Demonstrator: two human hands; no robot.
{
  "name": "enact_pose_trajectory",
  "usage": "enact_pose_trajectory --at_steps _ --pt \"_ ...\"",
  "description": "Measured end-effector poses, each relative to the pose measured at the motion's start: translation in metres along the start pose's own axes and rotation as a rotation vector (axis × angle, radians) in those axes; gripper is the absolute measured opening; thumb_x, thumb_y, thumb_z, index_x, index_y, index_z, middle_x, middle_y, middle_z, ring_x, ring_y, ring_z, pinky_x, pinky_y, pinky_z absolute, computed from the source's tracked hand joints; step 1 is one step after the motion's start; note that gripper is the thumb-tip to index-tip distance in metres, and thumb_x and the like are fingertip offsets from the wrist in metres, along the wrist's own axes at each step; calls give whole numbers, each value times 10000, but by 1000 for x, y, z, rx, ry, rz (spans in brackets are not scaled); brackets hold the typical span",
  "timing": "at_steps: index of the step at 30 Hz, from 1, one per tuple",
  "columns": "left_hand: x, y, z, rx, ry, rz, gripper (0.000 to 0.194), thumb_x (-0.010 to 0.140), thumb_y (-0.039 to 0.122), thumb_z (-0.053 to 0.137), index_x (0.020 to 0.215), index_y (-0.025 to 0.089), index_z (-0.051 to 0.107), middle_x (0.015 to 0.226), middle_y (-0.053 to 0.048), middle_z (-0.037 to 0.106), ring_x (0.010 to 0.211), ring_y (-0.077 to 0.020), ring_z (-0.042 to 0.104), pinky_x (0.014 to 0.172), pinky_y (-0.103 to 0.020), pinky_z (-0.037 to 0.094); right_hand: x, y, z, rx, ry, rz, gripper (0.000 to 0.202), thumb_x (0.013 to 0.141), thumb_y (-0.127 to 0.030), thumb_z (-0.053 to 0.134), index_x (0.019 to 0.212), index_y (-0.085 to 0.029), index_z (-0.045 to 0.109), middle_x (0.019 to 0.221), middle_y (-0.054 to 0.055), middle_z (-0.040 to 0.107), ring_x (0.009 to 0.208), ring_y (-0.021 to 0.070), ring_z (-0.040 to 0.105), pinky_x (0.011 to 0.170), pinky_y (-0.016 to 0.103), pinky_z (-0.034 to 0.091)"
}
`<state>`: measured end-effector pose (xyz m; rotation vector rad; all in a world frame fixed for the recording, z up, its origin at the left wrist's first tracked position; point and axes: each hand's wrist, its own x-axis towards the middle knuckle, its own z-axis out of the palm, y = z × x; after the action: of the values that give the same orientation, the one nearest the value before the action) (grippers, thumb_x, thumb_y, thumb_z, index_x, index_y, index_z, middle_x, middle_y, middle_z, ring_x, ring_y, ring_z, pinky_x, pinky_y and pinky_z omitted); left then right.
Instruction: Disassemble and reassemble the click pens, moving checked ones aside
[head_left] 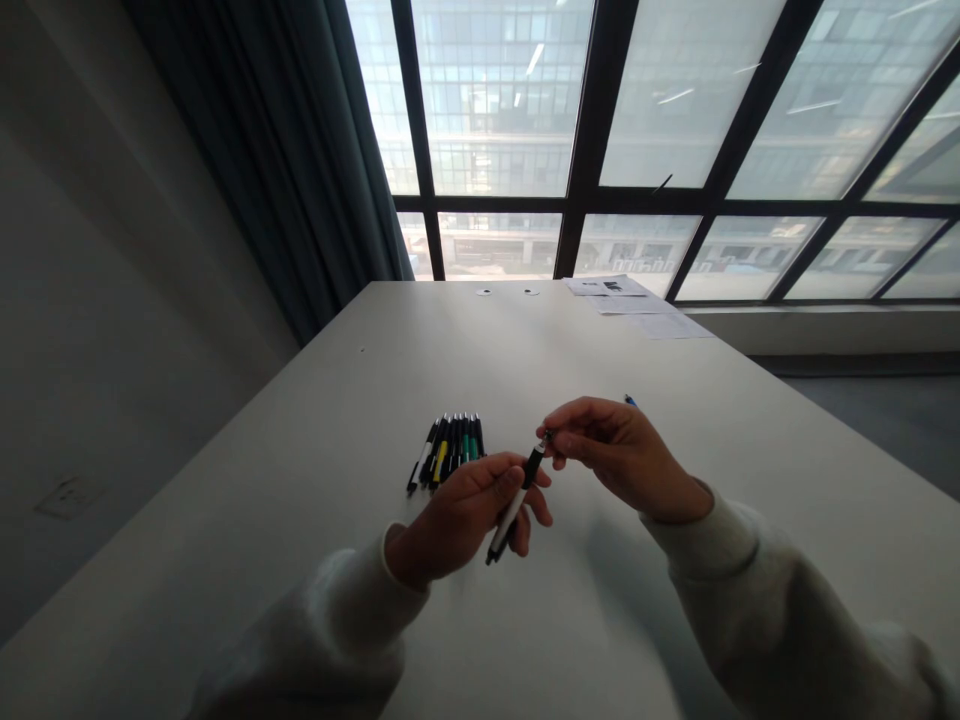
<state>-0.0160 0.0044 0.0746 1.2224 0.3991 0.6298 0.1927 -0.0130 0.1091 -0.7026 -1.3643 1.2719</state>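
Nearest the camera, a pale left sleeve and a pale right sleeve extend over a white table.

The left hand is closed about the barrel of a black-and-white pen, gripping it between the thumb and the curled fingers. The pen is held above the tabletop, tilted, its dark rear end low and toward the wearer, its metal tip up and to the right. The right hand meets it there: thumb and forefinger are drawn together at the metal tip, with next to no gap between them. Whether the tip piece is seated in the barrel or loose from it cannot be determined, as the fingertips cover the joint.

Just beyond the left hand, a row of pens lies side by side on the table, tips facing away. Barrels are mostly black, with white, yellow and green sections noted; the left hand hides part of the row. Past the right hand, a small blue-and-dark item shows in part.

At the far edge of the table are two small round fittings and, to their right, overlapping printed sheets. Behind stand a dark curtain, left, and a black-framed window with a building visible outside.
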Motion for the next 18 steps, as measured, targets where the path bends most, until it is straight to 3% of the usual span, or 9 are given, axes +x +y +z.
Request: enact_pose_trajectory --at_steps 5,11,18 --pt "0 1 0 -2 -8 2 308 972 428 505 1020 149 625 802 -59 699 507 -98 615 475 -191 442 -1 -2 0 -29 -29 -5 182 813 -174 770 993 -175 740 847 34 722 733 120 657 684 265 575" --pt "-1 4 -1 49 -25 -8 336 969 445 503 1040 139 623 803 -64 687 510 -101 613 464 -192 425 -2 -7 2 -113 -13 0 200 807 -254 780 978 -164 728 795 31 707 693 132 645 650 286 580" --pt "-6 23 -3 541 78 78 316 978 404 497 1072 137 636 832 -61 714 545 -92 579 521 -211 434 -6 -22 1 -536 -87 -45 185 875 -317 700 977 -164 714 858 63 707 753 162 642 662 294 548"
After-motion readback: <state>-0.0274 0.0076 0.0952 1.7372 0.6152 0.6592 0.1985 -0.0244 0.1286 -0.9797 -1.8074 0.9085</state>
